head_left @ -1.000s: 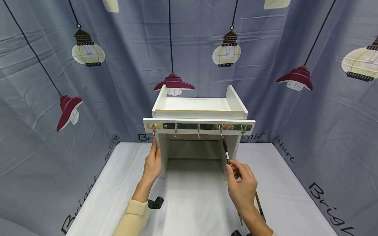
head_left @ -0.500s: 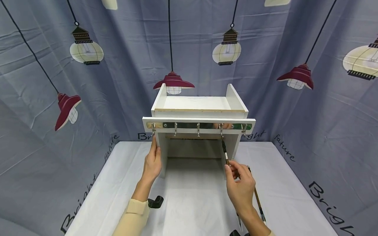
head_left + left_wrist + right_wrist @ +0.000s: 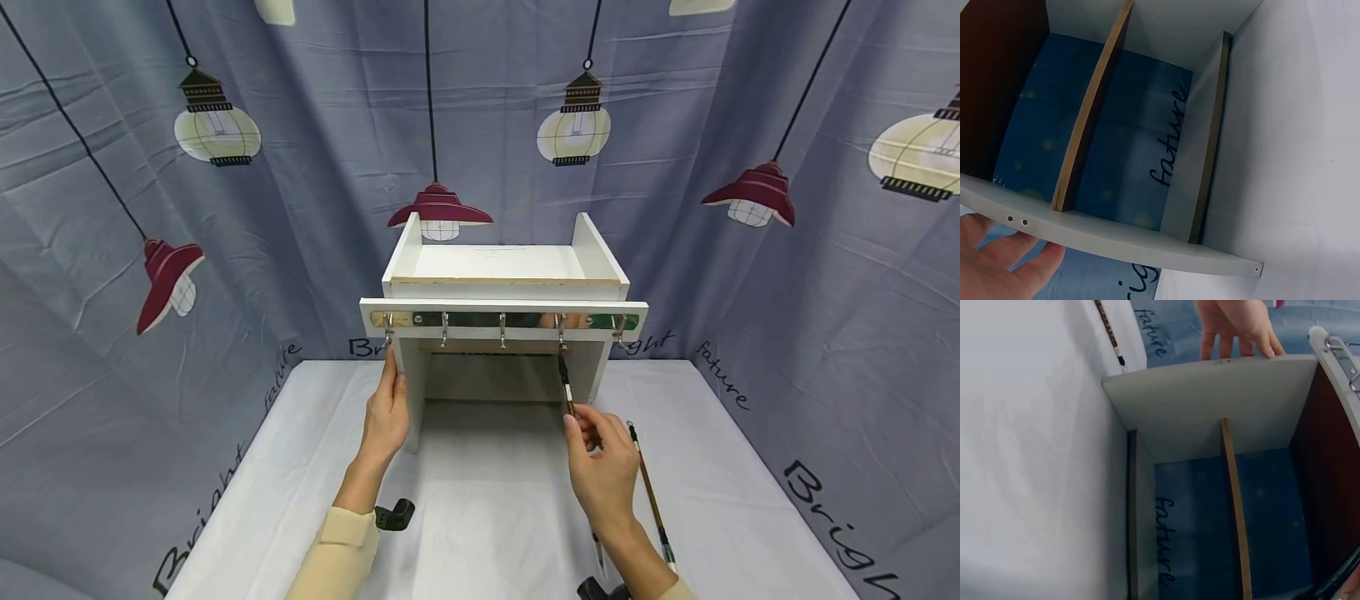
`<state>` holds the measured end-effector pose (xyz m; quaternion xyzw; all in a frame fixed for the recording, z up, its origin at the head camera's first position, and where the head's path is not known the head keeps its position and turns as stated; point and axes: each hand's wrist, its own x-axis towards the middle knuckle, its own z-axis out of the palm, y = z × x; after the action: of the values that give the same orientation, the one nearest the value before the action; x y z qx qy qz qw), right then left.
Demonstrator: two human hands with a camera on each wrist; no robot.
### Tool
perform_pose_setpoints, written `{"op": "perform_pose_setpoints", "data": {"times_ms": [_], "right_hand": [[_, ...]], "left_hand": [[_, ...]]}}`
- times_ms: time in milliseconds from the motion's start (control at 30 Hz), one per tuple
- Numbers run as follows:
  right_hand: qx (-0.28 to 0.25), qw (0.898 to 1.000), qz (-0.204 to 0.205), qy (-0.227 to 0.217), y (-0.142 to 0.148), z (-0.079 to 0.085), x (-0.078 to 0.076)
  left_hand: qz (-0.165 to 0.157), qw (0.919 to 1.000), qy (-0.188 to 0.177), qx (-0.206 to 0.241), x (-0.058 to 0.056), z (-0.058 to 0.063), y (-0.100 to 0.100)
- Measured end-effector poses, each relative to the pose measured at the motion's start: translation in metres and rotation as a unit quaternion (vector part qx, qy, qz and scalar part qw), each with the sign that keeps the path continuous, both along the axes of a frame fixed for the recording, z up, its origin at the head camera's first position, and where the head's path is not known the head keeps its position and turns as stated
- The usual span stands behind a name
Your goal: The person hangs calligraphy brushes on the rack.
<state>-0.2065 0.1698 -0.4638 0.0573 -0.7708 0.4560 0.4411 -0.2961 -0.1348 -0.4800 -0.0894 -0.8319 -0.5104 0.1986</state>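
5 silver metal hooks [image 3: 502,330] front the white wooden shelf [image 3: 510,291]. Your right hand [image 3: 606,460] pinches a slim, black-ended brown brush [image 3: 566,385] just below the hook 2nd from right, contact unclear; your left hand [image 3: 386,421], fingers straight, touches the shelf's left side.

white shelf [image 3: 506,290], brown-and-black brush [image 3: 566,383], pale yellow sleeve [image 3: 337,550], blue-grey curtain [image 3: 322,183] with maroon lamp print [image 3: 439,202]

1. I am seeing "Bright" [image 3: 198,517] and "fature" [image 3: 283,379] running up the curtain [image 3: 315,183] on my left.
2. On its right side, I am reading "fature" [image 3: 722,375] and a cut-off "Brigh" [image 3: 838,532].
3. Past the white shelf [image 3: 506,292], I am spotting "Br" [image 3: 364,347] and "ght" [image 3: 651,344].
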Motion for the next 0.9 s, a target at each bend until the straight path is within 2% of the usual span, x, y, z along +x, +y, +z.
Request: {"op": "perform_pose_setpoints", "data": {"times_ms": [267,600,900], "right_hand": [[0.014,1.0,0.004,0.014,-0.002,-0.001,-0.01],[0.0,0.999,0.011,-0.032,-0.008,-0.009,-0.025],[-0.006,0.998,0.003,-0.058,-0.01,-0.009,-0.035]], "left_hand": [[0.0,1.0,0.006,0.0,0.001,0.0,0.0],[-0.003,1.0,0.006,0.001,0.0,-0.001,0.0],[-0.001,1.0,0.005,-0.002,0.0,0.0,0.0]]}}
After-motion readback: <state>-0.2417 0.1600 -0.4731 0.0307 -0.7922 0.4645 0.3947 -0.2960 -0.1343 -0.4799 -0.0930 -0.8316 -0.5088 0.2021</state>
